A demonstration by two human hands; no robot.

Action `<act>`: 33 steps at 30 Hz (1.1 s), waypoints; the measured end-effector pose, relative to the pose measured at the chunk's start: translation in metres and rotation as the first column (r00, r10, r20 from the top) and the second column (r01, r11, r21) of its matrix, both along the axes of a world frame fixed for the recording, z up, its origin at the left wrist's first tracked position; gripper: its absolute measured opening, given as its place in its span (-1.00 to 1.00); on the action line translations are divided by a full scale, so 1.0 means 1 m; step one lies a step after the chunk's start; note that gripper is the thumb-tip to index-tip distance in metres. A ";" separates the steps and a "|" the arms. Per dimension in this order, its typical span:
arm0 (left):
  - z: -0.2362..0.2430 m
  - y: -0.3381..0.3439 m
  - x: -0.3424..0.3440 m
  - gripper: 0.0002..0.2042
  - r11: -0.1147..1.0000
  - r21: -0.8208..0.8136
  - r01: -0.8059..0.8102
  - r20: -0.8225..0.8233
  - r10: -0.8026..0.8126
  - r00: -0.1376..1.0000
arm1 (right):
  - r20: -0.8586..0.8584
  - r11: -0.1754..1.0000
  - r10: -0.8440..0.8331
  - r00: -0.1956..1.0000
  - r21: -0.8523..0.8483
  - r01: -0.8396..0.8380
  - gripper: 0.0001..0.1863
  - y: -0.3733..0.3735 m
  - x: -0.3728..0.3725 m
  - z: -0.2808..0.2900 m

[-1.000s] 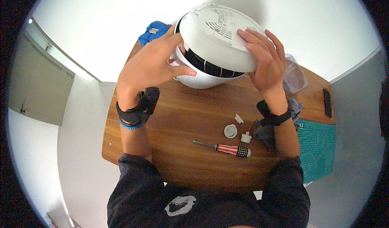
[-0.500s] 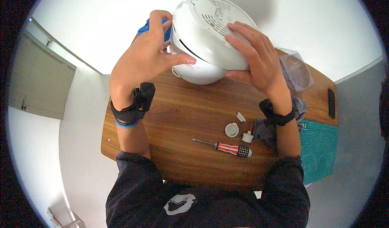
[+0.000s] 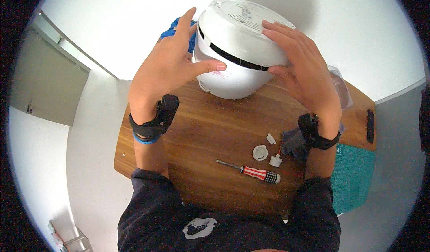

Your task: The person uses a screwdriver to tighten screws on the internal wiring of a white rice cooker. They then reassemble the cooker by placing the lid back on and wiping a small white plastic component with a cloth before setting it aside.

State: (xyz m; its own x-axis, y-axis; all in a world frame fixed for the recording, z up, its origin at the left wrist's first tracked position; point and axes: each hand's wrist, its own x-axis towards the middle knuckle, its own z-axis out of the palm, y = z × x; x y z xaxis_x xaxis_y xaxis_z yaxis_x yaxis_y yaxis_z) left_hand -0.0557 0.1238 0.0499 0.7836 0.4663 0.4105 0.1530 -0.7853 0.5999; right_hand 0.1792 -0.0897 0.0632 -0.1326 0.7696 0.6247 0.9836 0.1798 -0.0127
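A white round appliance (image 3: 235, 81) with a pink flower print stands tilted at the table's back, its vented cover (image 3: 237, 19) on top and a dark gap showing around the seam. My left hand (image 3: 163, 61) is at its left side, thumb against the front, index finger raised, other fingers partly hidden. My right hand (image 3: 309, 70) grips the cover's right side, fingers over the top and thumb at the seam. Nearer me lie a round white cap (image 3: 260, 152), a small white tab (image 3: 271, 139), a white part with red wire (image 3: 275, 160) and a striped-handle screwdriver (image 3: 259, 173).
A wooden table (image 3: 201, 131) carries a green cutting mat (image 3: 354, 176), dark grey cloth (image 3: 291, 142) and a black bar (image 3: 370, 125) at the right. A blue bundle (image 3: 170, 30) and a clear plastic container (image 3: 342, 88) sit behind my hands. A white wall rises behind.
Compared with a second ago, the seam gap is narrower. Since half a second ago, the appliance has shifted slightly right and my right hand has moved right with it. My left index finger has straightened upward.
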 end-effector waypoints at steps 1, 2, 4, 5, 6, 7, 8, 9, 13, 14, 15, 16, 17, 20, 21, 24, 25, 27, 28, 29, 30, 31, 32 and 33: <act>0.001 0.000 0.000 0.27 1.000 -0.004 -0.002 -0.008 0.002 1.000 | -0.001 1.000 -0.007 1.000 0.002 0.007 -0.26 0.000 0.001 0.000; 0.000 0.001 0.000 0.26 1.000 0.009 -0.010 0.003 0.010 1.000 | -0.004 1.000 -0.015 1.000 0.002 0.015 -0.25 0.000 0.001 -0.001; -0.002 0.002 0.001 0.24 0.999 0.035 -0.024 0.025 0.023 0.999 | -0.011 1.000 -0.018 1.000 0.007 0.018 -0.25 0.002 0.003 -0.003; 0.000 0.000 0.002 0.20 1.000 0.012 -0.023 -0.007 0.023 1.000 | -0.014 1.000 -0.016 1.000 0.012 0.016 -0.26 0.002 0.004 -0.004; 0.004 -0.003 0.001 0.17 1.000 -0.011 -0.022 -0.039 0.021 0.999 | -0.018 1.000 -0.014 1.000 0.017 0.015 -0.26 0.003 0.006 -0.005; 0.007 -0.005 0.001 0.16 0.999 -0.035 -0.021 -0.071 0.018 0.997 | -0.029 1.000 -0.020 0.999 0.023 0.021 -0.26 0.003 0.008 -0.006; 0.005 -0.004 0.001 0.14 1.000 0.002 -0.031 -0.059 0.031 0.998 | -0.042 0.999 -0.024 0.999 0.029 0.025 -0.27 0.003 0.010 -0.007; 0.003 -0.002 0.002 0.15 0.998 0.039 -0.040 -0.046 0.042 0.998 | -0.054 0.999 -0.028 0.998 0.036 0.030 -0.27 0.003 0.010 -0.008; -0.001 0.001 0.000 0.17 0.997 0.066 -0.046 -0.030 0.048 0.998 | -0.040 0.996 -0.057 0.998 0.063 0.059 -0.36 0.001 0.002 -0.003; -0.003 0.002 0.000 0.17 0.995 0.096 -0.038 -0.007 0.038 0.999 | -0.020 0.995 -0.079 0.997 0.053 0.080 -0.35 -0.001 0.000 -0.003; -0.005 0.004 0.001 0.16 0.992 0.126 -0.031 0.015 0.029 0.999 | 0.000 0.994 -0.101 0.995 0.044 0.101 -0.35 -0.002 -0.003 -0.003; -0.006 0.005 0.002 0.15 0.987 0.157 -0.025 0.037 0.020 0.999 | 0.012 0.993 -0.114 0.993 0.041 0.113 -0.35 -0.002 -0.005 -0.003; -0.005 0.004 0.002 0.14 0.991 0.130 -0.034 0.013 0.033 0.999 | 0.023 0.991 -0.127 0.992 0.038 0.126 -0.35 -0.001 -0.008 -0.004; 0.001 0.000 0.001 0.12 0.996 0.067 -0.053 -0.036 0.056 0.998 | 0.011 0.992 -0.124 0.992 0.030 0.124 -0.33 -0.001 -0.013 -0.006; 0.002 0.000 0.000 0.11 0.997 0.056 -0.052 -0.038 0.054 0.998 | 0.000 0.993 -0.115 0.993 0.028 0.115 -0.33 0.000 -0.015 -0.007; 0.000 0.001 -0.001 0.10 0.998 0.048 -0.040 -0.036 0.042 0.998 | -0.023 0.994 -0.088 0.996 0.064 0.089 -0.32 0.003 -0.021 -0.010; -0.001 0.002 -0.001 0.09 0.998 0.053 -0.035 -0.031 0.037 0.999 | -0.019 0.993 -0.085 0.996 0.078 0.086 -0.32 0.004 -0.022 -0.010; -0.002 0.003 -0.002 0.09 0.997 0.066 -0.026 -0.023 0.028 0.999 | -0.013 0.991 -0.081 0.997 0.103 0.082 -0.32 0.006 -0.026 -0.011; -0.002 0.003 -0.003 0.09 0.997 0.075 -0.021 -0.017 0.023 1.000 | -0.011 0.991 -0.067 0.998 0.113 0.068 -0.32 0.007 -0.027 -0.012; -0.004 0.005 -0.003 0.10 0.998 0.058 -0.014 -0.005 0.014 1.000 | -0.009 0.991 -0.056 0.998 0.121 0.056 -0.32 0.008 -0.027 -0.013; -0.006 0.006 -0.004 0.12 0.999 0.041 -0.007 0.007 0.006 1.000 | -0.007 0.990 -0.044 0.999 0.130 0.045 -0.32 0.008 -0.027 -0.014; -0.007 0.007 -0.006 0.13 1.000 0.024 0.001 0.020 -0.001 1.000 | -0.021 0.990 -0.023 1.000 0.139 0.025 -0.31 0.010 -0.025 -0.017; -0.006 0.007 -0.007 0.13 0.999 0.031 -0.014 0.023 0.014 1.000 | -0.033 0.989 -0.001 0.999 0.149 0.006 -0.29 0.013 -0.022 -0.021; -0.006 0.007 -0.008 0.14 0.999 0.038 -0.030 0.025 0.029 0.999 | -0.045 0.987 0.021 0.999 0.160 -0.014 -0.27 0.014 -0.020 -0.023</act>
